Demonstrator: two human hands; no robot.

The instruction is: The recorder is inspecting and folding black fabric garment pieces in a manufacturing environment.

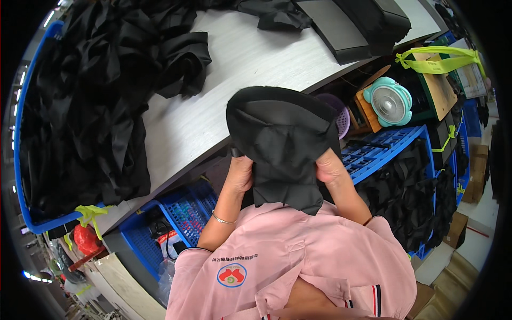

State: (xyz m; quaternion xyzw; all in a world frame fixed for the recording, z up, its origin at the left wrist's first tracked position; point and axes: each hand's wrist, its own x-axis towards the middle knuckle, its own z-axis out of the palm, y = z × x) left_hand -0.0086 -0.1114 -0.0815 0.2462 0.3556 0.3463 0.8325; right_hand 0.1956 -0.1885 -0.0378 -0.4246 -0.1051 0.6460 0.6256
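1. So the black fabric piece (pixel 290 141) is hanging between both hands, right in front of the pink shirt (pixel 266 250), and it's blocking part of the table edge from view.
2. Left hand (pixel 242 173) is holding its left side, right hand (pixel 328 166) is holding the other. Both are curling in on the cloth, but most of the fingers are hiding behind it, so I can't tell how tight the pinch is.
3. The pale grey table (pixel 184 120) is running diagonally behind. A big heap of black fabric (pixel 90 117) is filling the blue basket (pixel 22 160) on the left and spilling onto the tabletop.
4. Up top right, a black-and-grey stack (pixel 352 29) is taking up that end.
5. Past the right hand, things are getting crowded: a purple basket (pixel 343 114) is peeking out partly covered, a mint-green fan (pixel 391 102) is sitting beside it, and a blue crate (pixel 389 149) is leaning near the forearm, with more black cloth (pixel 397 197) bunching below.
6. Lower left, another blue crate (pixel 141 240) is sitting under the table, near a red bag (pixel 85 240).
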